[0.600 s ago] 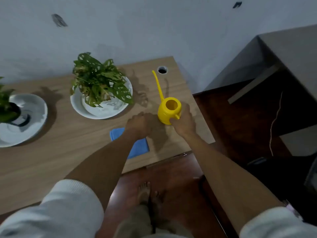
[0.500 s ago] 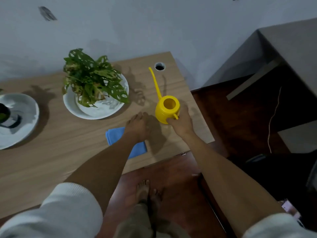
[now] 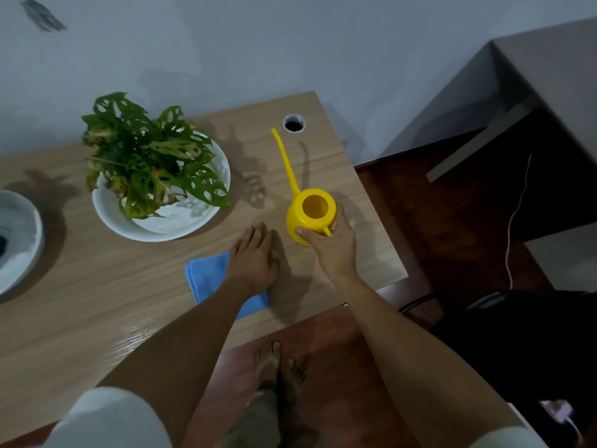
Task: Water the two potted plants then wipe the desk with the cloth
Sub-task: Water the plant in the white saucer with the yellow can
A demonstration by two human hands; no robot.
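The wooden desk [image 3: 97,305] runs in front of me against a pale wall [image 3: 290,43], with a round cable hole [image 3: 294,123] near its far right corner. On it, ahead and to my left, stands a holey-leaved plant [image 3: 148,156] in a white bowl-shaped pot [image 3: 174,224]. At the far left edge of my view I see part of a second white pot [image 3: 16,240]; its plant is out of view. A blue cloth [image 3: 206,276] lies flat near the desk's front edge, partly under my left forearm. The yellow watering can [image 3: 311,215] sits on the desk to the right of the cloth, its long thin spout [image 3: 286,163] pointing away toward the wall. My right hand [image 3: 334,247] is wrapped around the can's near side at the handle, thumb pressed on the body. My left hand [image 3: 253,260] lies loose and flat, palm down, fingers stretched out on the desk just beside the can, gripping nothing. My bare feet [image 3: 277,367] stand on the reddish floor [image 3: 339,367] below.
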